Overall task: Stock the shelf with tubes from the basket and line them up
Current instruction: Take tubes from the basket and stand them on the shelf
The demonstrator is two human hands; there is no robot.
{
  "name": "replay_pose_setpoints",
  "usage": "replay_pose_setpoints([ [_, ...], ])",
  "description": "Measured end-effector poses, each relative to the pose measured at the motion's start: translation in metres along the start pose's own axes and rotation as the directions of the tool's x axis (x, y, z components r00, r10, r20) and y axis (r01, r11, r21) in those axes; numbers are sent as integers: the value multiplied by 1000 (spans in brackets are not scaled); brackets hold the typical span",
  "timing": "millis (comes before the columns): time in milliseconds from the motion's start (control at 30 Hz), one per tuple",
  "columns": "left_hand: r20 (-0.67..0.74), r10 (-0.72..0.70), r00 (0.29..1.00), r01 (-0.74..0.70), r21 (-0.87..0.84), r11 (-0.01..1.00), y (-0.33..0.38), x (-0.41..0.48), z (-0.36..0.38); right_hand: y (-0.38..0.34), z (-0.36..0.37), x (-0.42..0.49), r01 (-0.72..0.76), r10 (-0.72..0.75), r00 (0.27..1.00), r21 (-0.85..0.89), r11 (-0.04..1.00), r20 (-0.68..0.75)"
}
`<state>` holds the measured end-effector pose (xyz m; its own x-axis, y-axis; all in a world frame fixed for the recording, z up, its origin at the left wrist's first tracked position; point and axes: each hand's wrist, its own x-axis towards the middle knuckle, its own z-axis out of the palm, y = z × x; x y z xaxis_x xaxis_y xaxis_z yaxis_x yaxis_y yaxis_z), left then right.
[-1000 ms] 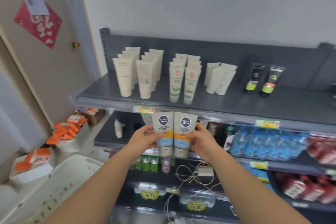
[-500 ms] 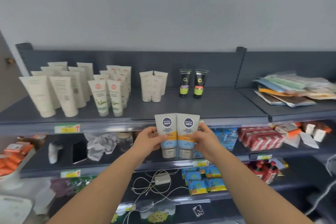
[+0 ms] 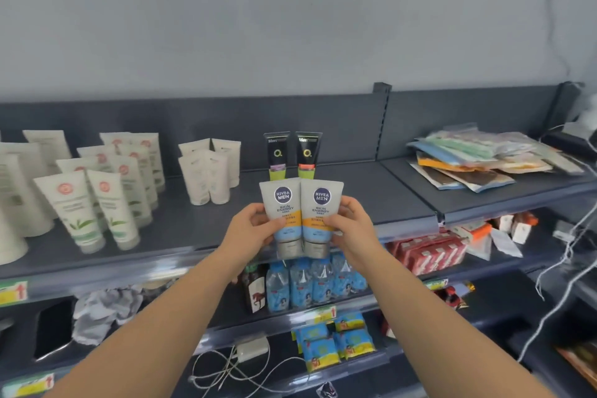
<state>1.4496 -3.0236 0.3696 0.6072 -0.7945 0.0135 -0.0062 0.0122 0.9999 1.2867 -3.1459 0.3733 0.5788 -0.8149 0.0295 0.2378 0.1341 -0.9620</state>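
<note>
While both hands hold tubes upright side by side before the top shelf (image 3: 371,203), left hand (image 3: 250,229) has its grip closed on the left tube (image 3: 280,207), right hand (image 3: 350,229) on the right tube (image 3: 321,207); neither shelved yet. We judge stocking well along: white tubes (image 3: 97,203) and two black tubes (image 3: 292,152) already stand in rows. Labels read "NIVEA MEN SKIN ENERGY". Basket not in view

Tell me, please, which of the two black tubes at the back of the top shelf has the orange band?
The right-hand black tube; the left black tube carries a purple band instead.
</note>
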Motion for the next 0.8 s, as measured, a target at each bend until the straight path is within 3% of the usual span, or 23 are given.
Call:
replay_pose_setpoints([
  [267, -8, 72, 997, -71, 103, 992, -6, 89, -1, 13, 4, 86, 81, -84, 996, -85, 993, -38],
  [533, 31, 167, 986, -169, 210, 963, -26, 143, -8, 24, -7, 137, 175, -183, 983, -347, 922, 8],
  [800, 7, 199, 980, -192, 299, 935, -32, 149, -7, 33, -15, 144, 158, -146, 987, -331, 930, 60],
])
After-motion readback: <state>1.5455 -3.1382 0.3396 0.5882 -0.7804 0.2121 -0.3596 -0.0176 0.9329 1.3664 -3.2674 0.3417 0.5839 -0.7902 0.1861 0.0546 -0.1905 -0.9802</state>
